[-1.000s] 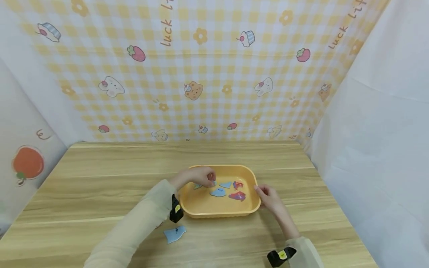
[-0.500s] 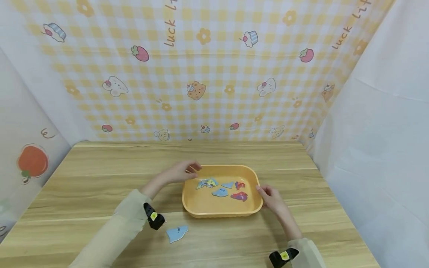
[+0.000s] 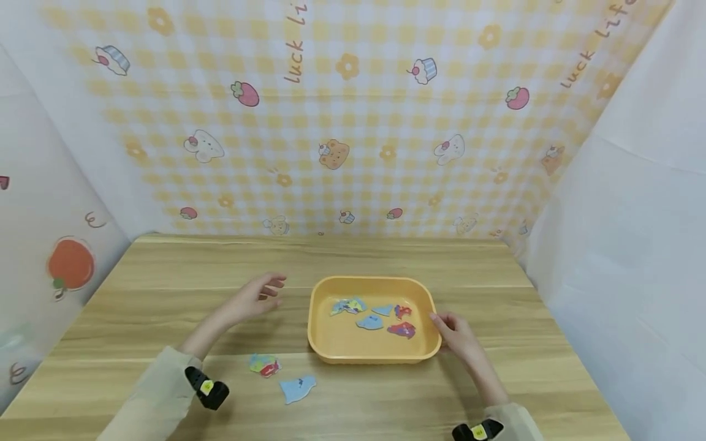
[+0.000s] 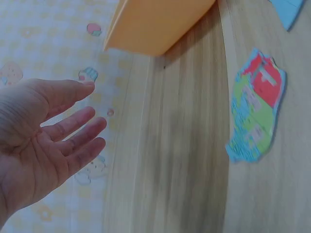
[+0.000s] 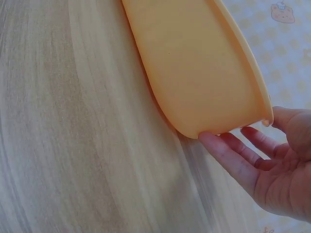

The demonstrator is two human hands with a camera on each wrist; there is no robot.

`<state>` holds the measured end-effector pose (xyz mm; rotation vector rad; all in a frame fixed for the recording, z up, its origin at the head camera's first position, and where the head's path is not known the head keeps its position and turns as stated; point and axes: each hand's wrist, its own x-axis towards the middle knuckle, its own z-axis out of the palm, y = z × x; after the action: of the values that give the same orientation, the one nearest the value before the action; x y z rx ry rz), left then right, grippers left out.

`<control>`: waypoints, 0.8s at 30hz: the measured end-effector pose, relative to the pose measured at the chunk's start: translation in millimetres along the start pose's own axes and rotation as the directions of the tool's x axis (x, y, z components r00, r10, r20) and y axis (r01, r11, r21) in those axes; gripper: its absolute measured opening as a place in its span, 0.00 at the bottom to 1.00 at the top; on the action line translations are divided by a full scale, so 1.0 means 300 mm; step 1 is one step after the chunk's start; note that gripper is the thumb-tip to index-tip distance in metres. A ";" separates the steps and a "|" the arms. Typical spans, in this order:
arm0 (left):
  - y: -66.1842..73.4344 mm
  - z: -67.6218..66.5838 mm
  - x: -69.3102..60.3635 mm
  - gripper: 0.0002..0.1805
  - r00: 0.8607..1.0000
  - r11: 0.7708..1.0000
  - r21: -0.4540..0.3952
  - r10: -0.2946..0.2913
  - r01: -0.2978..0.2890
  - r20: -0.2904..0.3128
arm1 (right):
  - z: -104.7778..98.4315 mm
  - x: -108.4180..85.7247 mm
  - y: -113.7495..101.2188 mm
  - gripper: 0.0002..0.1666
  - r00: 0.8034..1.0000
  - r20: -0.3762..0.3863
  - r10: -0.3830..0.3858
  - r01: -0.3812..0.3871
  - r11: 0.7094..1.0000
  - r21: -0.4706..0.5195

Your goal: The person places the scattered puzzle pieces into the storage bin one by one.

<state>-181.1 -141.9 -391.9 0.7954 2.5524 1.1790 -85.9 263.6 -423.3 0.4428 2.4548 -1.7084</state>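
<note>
My left hand [image 3: 256, 299] hovers over the table left of the yellow tray [image 3: 342, 346], apart from it and holding nothing. Its fingers are relaxed and spread in the left wrist view. My right hand [image 3: 462, 337] holds the tray's right end, thumb at the rim and fingers against the outer wall and underside in the right wrist view. Inside the tray lie a green-yellow puzzle piece [image 3: 349, 305], a blue piece [image 3: 370, 322], a small light-blue piece [image 3: 383, 310], a red piece [image 3: 402, 312] and a red-purple piece [image 3: 401, 330].
On the wooden table [image 3: 182, 275], in front of the tray's left side, lie a green and red puzzle piece [image 3: 266, 365] and a light-blue piece [image 3: 298, 389]. A checked yellow cloth [image 3: 353, 122] hangs behind the table. White cloth [image 3: 623, 245] hangs at the right.
My left hand has withdrawn leftward out of the tray, fingers loosened. This uncovers the green-yellow piece inside and the green and red piece on the table. My right hand still holds the tray.
</note>
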 end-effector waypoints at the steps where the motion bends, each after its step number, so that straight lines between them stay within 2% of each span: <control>1: -0.008 -0.005 -0.014 0.26 1.000 1.000 -0.005 0.000 0.000 -0.004 | 0.000 0.000 0.002 0.25 1.000 -0.001 0.001 -0.001 1.000 0.001; 4: -0.030 -0.017 -0.054 0.25 1.000 1.000 -0.010 -0.013 0.013 -0.019 | 0.001 -0.003 0.003 0.25 1.000 0.001 -0.002 0.002 1.000 -0.002; 7: -0.043 -0.025 -0.087 0.25 1.000 1.000 -0.005 -0.031 0.031 -0.002 | 0.001 -0.004 0.002 0.26 1.000 -0.006 0.003 -0.003 1.000 0.000; 13: -0.050 -0.008 -0.145 0.25 0.989 0.997 0.031 -0.074 0.071 0.130 | -0.003 -0.005 0.001 0.26 1.000 -0.014 0.023 -0.023 1.000 0.001; 15: -0.049 0.003 -0.164 0.26 0.985 0.995 0.070 -0.086 0.077 0.150 | -0.004 -0.005 0.001 0.26 1.000 -0.014 0.023 -0.023 1.000 0.000; 20: -0.051 0.026 -0.205 0.27 0.985 0.986 0.161 -0.078 0.053 0.155 | -0.006 -0.006 0.001 0.26 1.000 -0.012 0.021 -0.021 1.000 0.001; 24: -0.063 0.039 -0.222 0.28 0.987 0.986 0.169 -0.042 0.015 0.155 | -0.003 -0.004 0.000 0.25 1.000 -0.013 0.016 -0.016 1.000 0.006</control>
<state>-128.2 -181.8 -415.7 0.8489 2.5455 0.8641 -84.7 264.3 -422.6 0.4742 2.4498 -1.7121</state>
